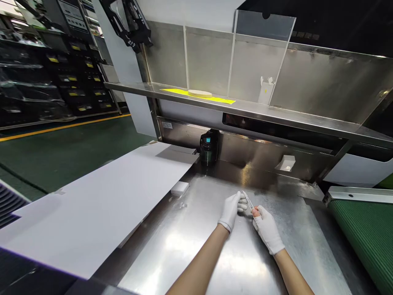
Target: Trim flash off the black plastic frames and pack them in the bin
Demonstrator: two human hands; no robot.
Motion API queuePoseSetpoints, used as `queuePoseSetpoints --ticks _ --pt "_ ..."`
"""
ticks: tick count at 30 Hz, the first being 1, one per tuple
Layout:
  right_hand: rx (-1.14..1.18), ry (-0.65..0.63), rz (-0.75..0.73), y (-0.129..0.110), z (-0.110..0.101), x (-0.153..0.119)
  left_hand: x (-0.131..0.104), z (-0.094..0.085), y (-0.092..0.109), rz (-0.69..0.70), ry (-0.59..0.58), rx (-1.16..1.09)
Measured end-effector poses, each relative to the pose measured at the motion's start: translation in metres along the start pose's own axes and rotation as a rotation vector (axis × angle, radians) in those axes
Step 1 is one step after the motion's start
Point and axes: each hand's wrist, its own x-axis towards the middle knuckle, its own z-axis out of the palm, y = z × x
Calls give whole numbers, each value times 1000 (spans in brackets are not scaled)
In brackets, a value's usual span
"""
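Both hands wear white gloves and meet over the metal worktop (196, 246). My right hand (267, 227), with bare thumb and fingertip showing, grips a pair of slim metal tweezers (248, 200) that point up and to the left. My left hand (232, 209) is beside the tweezers' tips, its thumb and forefinger pinched together and the other fingers curled. Whatever lies between those left fingers is too small to make out.
A large white board (119, 196) covers the left side, with a small white block (179, 188) by its edge. A dark canister (208, 147) stands at the back. A metal shelf (251, 110) crosses above. To the right runs a green conveyor belt (365, 233).
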Motion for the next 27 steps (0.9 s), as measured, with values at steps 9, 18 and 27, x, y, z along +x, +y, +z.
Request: queuePoseSetpoints --ticks 9,18,27 --pt "-84 -41 -41 -4 4 -4 -3 -1 4 28 23 26" --pt "-69 -59 -54 -3 8 -5 -4 -1 4 28 21 40" --pt "-39 -49 -63 2 12 -3 -10 -4 6 29 -29 102"
